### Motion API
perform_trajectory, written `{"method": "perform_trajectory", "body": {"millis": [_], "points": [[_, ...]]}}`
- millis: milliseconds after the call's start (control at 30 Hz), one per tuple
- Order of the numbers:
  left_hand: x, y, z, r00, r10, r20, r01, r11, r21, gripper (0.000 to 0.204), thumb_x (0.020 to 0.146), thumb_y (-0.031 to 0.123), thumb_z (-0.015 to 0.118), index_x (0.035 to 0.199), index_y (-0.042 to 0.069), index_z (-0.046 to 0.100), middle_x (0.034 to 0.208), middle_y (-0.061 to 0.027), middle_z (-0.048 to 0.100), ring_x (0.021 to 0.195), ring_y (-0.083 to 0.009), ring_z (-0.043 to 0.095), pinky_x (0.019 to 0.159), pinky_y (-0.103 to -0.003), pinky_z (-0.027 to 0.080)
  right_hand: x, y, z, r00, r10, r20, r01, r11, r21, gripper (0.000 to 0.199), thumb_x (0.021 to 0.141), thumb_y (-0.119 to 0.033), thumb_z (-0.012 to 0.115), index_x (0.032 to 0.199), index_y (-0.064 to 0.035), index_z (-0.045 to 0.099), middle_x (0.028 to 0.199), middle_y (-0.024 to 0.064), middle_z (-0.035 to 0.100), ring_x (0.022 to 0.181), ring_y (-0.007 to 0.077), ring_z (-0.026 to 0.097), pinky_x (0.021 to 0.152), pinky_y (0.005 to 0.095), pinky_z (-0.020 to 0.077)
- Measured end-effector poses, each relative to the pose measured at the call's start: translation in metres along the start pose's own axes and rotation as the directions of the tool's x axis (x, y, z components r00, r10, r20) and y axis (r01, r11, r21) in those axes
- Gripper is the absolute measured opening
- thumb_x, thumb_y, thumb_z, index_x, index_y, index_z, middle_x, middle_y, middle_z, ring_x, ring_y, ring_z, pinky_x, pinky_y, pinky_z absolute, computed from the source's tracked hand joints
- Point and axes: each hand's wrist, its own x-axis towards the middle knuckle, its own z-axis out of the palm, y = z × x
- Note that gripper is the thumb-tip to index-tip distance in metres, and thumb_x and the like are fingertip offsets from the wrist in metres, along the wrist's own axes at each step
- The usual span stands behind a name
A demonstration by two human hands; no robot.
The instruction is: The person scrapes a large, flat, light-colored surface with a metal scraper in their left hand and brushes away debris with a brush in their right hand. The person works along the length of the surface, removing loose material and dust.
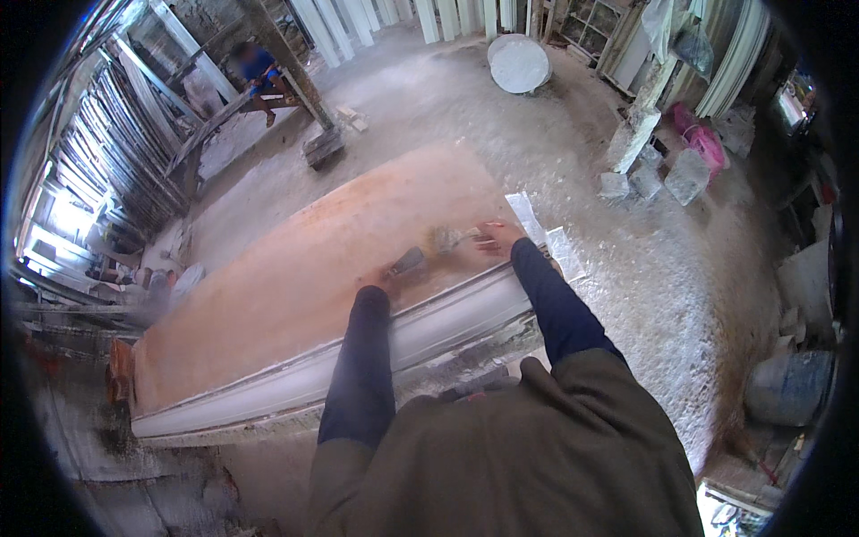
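Observation:
In front of me lies a long tabletop (pixel 295 259) with an orange-brown surface dusted in white. Along its near edge runs a white moulded strip (pixel 447 318). My left hand (pixel 376 279), partly hidden by its dark sleeve, seems closed at the end of a grey flat-bladed tool (pixel 408 261). To the right, my right hand (pixel 499 238) is closed around the handle end of a brush (pixel 444 239) with pale, yellowish bristles. The bristles point left, toward the grey tool, low over the surface. Both hands look slightly blurred, so finger details are unclear.
A white round disc (pixel 520 63) lies on the dusty floor beyond. A wooden post (pixel 295 72) stands at far left, near a seated person in blue (pixel 258 70). White blocks (pixel 687 176) and a pink bag (pixel 698 139) lie right. A bucket (pixel 787 387) stands at lower right.

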Motion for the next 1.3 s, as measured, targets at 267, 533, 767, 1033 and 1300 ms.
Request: {"method": "perform_trajectory", "body": {"millis": [267, 533, 767, 1033, 1300], "points": [[-0.067, -0.046, 0.024, 0.933, 0.246, -0.262, -0.294, 0.942, -0.162, 0.060, 0.063, 0.044, 0.069, 0.117, 0.024, 0.053, 0.122, -0.0067, 0.048, 0.117, -0.0265, 0.041, 0.093, -0.054, 0.028, -0.042, -0.014, -0.098, 0.885, -0.465, -0.019, 0.319, 0.637, -0.702, 0.021, 0.076, -0.017, 0.064, 0.091, -0.0022, 0.059, 0.072, 0.0105, 0.060, 0.052, 0.0185, 0.061, 0.044, 0.0292, 0.0486], [-0.186, -0.016, 0.053, 0.965, 0.032, -0.259, -0.046, 0.998, -0.045, 0.091, 0.059, 0.044, 0.073, 0.136, 0.022, 0.028, 0.140, -0.0119, 0.023, 0.129, -0.0349, 0.020, 0.095, -0.063, 0.017, -0.151, 0.049, -0.068, 0.689, -0.717, 0.100, 0.361, 0.221, -0.906, 0.060, 0.074, -0.023, 0.064, 0.125, -0.0035, 0.040, 0.119, 0.0194, 0.049, 0.105, 0.0340, 0.050, 0.087, 0.0381, 0.0402], [-0.199, 0.007, 0.090, 0.711, -0.338, -0.616, -0.061, 0.843, -0.534, 0.083, 0.069, 0.018, 0.067, 0.137, 0.006, 0.021, 0.139, -0.0218, 0.020, 0.130, -0.0355, 0.017, 0.103, -0.043, 0.018, -0.153, 0.052, -0.057, 0.738, -0.671, -0.075, 0.256, 0.381, -0.889, 0.067, 0.072, -0.022, 0.065, 0.129, -0.0049, 0.035, 0.123, 0.0173, 0.047, 0.110, 0.0314, 0.048, 0.092, 0.0385, 0.0360], [-0.188, 0.019, 0.091, 0.698, -0.715, 0.029, -0.346, -0.373, -0.861, 0.090, 0.074, 0.002, 0.056, 0.140, 0.019, -0.003, 0.146, -0.0090, -0.002, 0.131, -0.0296, 0.011, 0.101, -0.045, 0.020, -0.113, 0.075, -0.093, 0.746, -0.640, -0.185, 0.445, 0.685, -0.577, 0.058, 0.071, -0.010, 0.064, 0.124, -0.0016, 0.042, 0.123, 0.0160, 0.048, 0.115, 0.0265, 0.045, 0.096, 0.0334, 0.0351], [-0.172, -0.034, 0.139, 0.557, -0.808, -0.192, -0.083, 0.176, -0.981, 0.066, 0.076, 0.013, 0.052, 0.134, 0.006, 0.022, 0.134, -0.0175, 0.024, 0.119, -0.0285, 0.032, 0.099, -0.040, 0.028, -0.114, 0.056, -0.076, 0.831, -0.474, -0.291, 0.398, 0.872, -0.285, 0.047, 0.070, 0.002, 0.059, 0.116, -0.0018, 0.048, 0.107, 0.0101, 0.054, 0.094, 0.0170, 0.053, 0.082, 0.0289, 0.0432]]}}
